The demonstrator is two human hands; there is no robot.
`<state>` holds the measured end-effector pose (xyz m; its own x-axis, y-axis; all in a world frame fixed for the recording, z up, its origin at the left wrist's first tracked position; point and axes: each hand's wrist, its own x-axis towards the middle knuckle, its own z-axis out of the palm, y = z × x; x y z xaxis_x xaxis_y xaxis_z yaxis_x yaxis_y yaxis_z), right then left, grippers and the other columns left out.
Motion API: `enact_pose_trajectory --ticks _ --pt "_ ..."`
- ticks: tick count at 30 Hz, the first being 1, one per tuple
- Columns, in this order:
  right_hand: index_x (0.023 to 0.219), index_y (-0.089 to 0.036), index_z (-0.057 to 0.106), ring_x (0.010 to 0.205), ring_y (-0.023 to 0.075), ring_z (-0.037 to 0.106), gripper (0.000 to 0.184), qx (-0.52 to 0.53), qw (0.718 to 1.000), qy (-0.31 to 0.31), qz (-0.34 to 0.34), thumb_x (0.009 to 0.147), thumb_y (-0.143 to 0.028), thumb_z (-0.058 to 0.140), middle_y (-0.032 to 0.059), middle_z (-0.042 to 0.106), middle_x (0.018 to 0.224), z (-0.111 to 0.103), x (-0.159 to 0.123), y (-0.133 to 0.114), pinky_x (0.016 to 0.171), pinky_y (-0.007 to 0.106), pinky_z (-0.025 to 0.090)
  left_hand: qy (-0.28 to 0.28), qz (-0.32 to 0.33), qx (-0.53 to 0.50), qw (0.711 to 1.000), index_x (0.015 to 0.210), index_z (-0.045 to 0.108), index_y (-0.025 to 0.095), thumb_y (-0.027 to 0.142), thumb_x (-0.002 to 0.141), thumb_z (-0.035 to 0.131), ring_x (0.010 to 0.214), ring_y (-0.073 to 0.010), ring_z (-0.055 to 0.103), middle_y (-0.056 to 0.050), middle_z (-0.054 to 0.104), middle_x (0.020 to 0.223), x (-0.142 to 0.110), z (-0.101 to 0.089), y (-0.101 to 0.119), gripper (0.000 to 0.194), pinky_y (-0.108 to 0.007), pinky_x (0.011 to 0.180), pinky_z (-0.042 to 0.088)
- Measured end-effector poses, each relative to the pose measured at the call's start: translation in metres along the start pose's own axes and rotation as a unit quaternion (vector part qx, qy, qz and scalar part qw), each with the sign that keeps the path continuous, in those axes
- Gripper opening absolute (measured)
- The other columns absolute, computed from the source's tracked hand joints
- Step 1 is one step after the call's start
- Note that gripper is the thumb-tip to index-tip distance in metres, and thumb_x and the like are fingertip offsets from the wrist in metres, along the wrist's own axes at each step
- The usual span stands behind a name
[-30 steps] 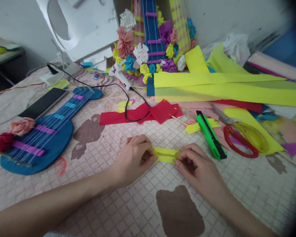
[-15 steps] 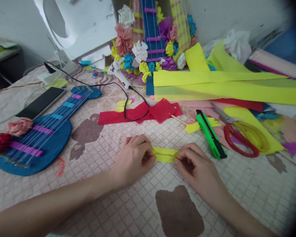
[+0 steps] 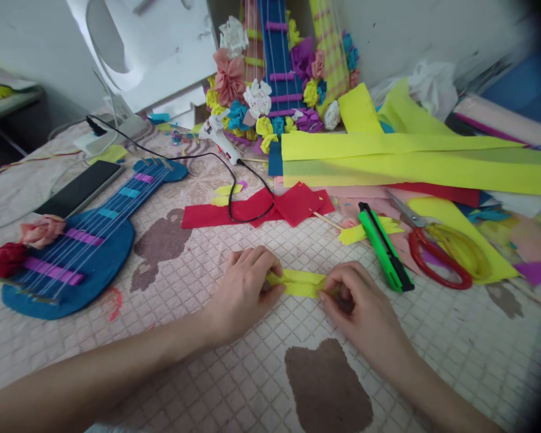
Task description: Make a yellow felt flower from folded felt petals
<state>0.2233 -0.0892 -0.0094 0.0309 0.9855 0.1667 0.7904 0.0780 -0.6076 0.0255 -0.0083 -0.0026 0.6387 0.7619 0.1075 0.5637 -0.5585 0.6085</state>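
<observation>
A short strip of yellow crepe paper point(image 3: 303, 283) lies stretched between my two hands, low over the quilted cloth, with a fold along its length. My left hand point(image 3: 249, 287) pinches its left end between thumb and fingers. At the right end, my right hand point(image 3: 358, 300) holds the paper in the same kind of pinch. The fingers hide both ends of the strip. Beyond my hands lie red paper pieces point(image 3: 300, 204), crossed by a black cord. A green box cutter point(image 3: 385, 246) rests a little past my right hand.
Red-and-yellow-handled scissors point(image 3: 439, 249) lie at right among paper scraps. Long yellow paper sheets point(image 3: 410, 165) stretch behind them. A blue paper guitar point(image 3: 85, 246) and a phone point(image 3: 81, 187) are at left. Farther back are a white glue gun point(image 3: 220, 139) and decorated guitars point(image 3: 277, 66).
The view has shifted slightly. Yellow paper now shows between my left thumb and fingers, where the grip has changed a little. Both hands stay on the strip.
</observation>
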Motion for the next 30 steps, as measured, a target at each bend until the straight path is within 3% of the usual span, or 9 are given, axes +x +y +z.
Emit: enact_pose_trajectory --ticks 6,11,13,21,26,30 --pt "0.082 -0.021 0.051 0.071 0.0131 0.052 0.012 0.018 0.998 -0.055 -0.012 0.085 -0.012 0.044 0.0022 0.051 0.085 -0.002 0.001 0.0 0.061 0.026 0.044 -0.023 0.023 -0.011 0.999 0.082 0.061 0.021 0.009 0.079 0.054 0.088 -0.0159 0.053 0.001 0.058 0.091 0.0 -0.004 0.0 0.015 -0.035 0.079 0.031" --pt "0.079 -0.02 0.049 0.07 0.0146 0.052 0.008 -0.02 1.0 -0.02 0.0 0.086 -0.024 0.052 0.0012 0.05 0.08 0.005 0.004 -0.002 0.062 0.029 0.044 -0.022 0.018 0.015 0.999 0.081 0.06 0.02 0.023 0.081 0.058 0.087 -0.0173 0.053 0.0 0.058 0.089 0.002 -0.003 0.004 0.003 -0.036 0.077 0.031" --pt "0.076 -0.021 0.047 0.068 0.0149 0.052 0.013 -0.057 0.998 -0.005 -0.004 0.084 -0.027 0.055 0.0002 0.048 0.077 0.008 0.004 -0.002 0.06 0.029 0.043 -0.018 0.012 0.041 0.999 0.079 0.057 0.019 0.03 0.081 0.06 0.086 -0.0185 0.053 -0.001 0.057 0.087 0.002 -0.001 0.006 0.012 -0.036 0.076 0.031" --pt "0.092 -0.02 0.046 0.074 0.0157 0.053 0.012 -0.019 0.999 0.04 -0.009 0.082 -0.014 0.051 0.0042 0.047 0.09 0.005 -0.002 0.002 0.059 0.028 0.046 0.037 0.003 -0.005 0.999 0.093 0.053 0.019 0.008 0.075 0.056 0.091 -0.0169 0.053 -0.001 0.057 0.094 -0.003 0.006 -0.001 0.021 -0.035 0.08 0.034" --pt "0.098 -0.022 0.052 0.088 0.0174 0.056 0.018 -0.018 0.998 -0.017 -0.055 0.088 -0.012 0.041 0.0061 0.047 0.102 0.003 -0.003 0.004 0.073 0.031 0.05 0.013 0.028 -0.002 1.0 0.089 0.064 0.025 0.009 0.079 0.054 0.094 -0.0178 0.053 -0.001 0.057 0.096 -0.004 0.004 -0.002 0.021 -0.037 0.082 0.033" --pt "0.096 -0.022 0.052 0.08 0.0152 0.056 0.009 -0.006 0.999 -0.022 -0.048 0.089 -0.02 0.047 0.0056 0.046 0.1 0.003 -0.004 0.005 0.068 0.029 0.051 0.011 0.028 -0.001 1.0 0.087 0.065 0.024 0.008 0.077 0.055 0.092 -0.0174 0.054 0.0 0.058 0.093 -0.003 0.004 -0.002 0.022 -0.037 0.081 0.034"
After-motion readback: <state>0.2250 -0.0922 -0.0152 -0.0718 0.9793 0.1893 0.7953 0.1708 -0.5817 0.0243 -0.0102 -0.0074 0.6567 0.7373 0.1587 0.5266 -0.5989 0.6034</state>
